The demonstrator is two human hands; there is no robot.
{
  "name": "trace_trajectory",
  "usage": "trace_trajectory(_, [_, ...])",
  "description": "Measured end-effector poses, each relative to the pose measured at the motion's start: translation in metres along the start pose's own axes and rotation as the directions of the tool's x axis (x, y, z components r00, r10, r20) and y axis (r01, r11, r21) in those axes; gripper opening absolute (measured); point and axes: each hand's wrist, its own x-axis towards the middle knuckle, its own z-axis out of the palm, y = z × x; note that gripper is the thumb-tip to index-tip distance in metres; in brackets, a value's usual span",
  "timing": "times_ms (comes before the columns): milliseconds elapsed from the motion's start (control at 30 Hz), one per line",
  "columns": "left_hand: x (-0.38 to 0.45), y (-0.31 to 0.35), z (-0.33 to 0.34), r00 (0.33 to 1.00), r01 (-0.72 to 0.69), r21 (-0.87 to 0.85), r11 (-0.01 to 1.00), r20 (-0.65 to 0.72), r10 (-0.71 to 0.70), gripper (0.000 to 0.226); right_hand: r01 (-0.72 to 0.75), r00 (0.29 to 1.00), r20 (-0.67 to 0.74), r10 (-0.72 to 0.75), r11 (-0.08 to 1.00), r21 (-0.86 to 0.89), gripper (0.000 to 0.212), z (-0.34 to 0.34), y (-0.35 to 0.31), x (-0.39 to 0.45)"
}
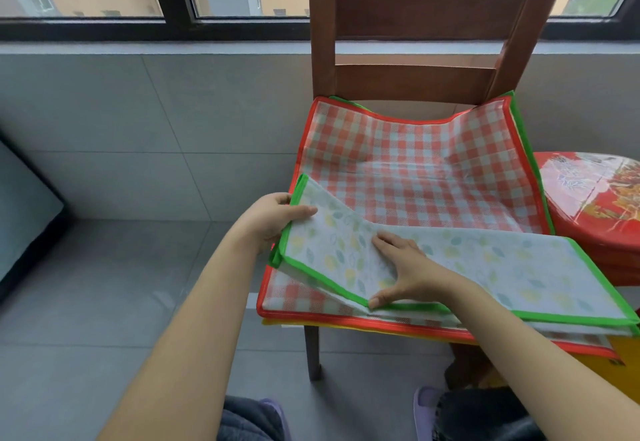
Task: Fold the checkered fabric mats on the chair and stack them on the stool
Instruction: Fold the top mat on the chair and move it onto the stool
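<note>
We are folding the green-trimmed, leaf-printed white fabric mat [433, 267] on the brown wooden chair [415, 42]: our left hand [273, 222] is pinching its left edge, our right hand [405, 270] is pressing flat at its centre. We should be aligning the green borders before creasing.

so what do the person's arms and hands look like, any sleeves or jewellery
Both forearms are bare as far up as the frame shows, with no sleeves in view. The left hand and right hand wear no gloves, and no rings, watch or bracelets are visible on the wrists or fingers. The nails look short and unpainted.
</note>
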Motion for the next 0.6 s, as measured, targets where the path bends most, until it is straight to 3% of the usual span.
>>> trace_trajectory(133, [-0.005, 0.019, 0.017, 0.998, -0.005, -0.117, 0.993, 0.057, 0.011, 0.028, 0.021, 0.999, -0.054, -0.010, 0.978, 0.210, 0.103, -0.008, -0.003, -0.019])
trace_trajectory(267, [-0.008, 0.035, 0.039, 0.993, -0.082, -0.103, 0.991, 0.071, 0.090, 0.028, -0.092, 0.911, -0.309, 0.275, 0.863, 0.497, 0.048, -0.031, 0.010, -0.043])
trace_trajectory(400, [-0.008, 0.045, 0.067, 0.986, -0.130, -0.056, 0.990, 0.095, 0.135, 0.054, -0.283, 0.875, -0.191, 0.446, 0.789, 0.545, 0.034, -0.045, 0.043, -0.062])
trace_trajectory(600, [-0.011, 0.050, 0.129, 0.983, -0.140, -0.089, 0.986, 0.106, 0.149, 0.049, -0.257, 0.890, -0.072, 0.450, 0.626, 0.736, 0.038, -0.052, 0.064, -0.070])
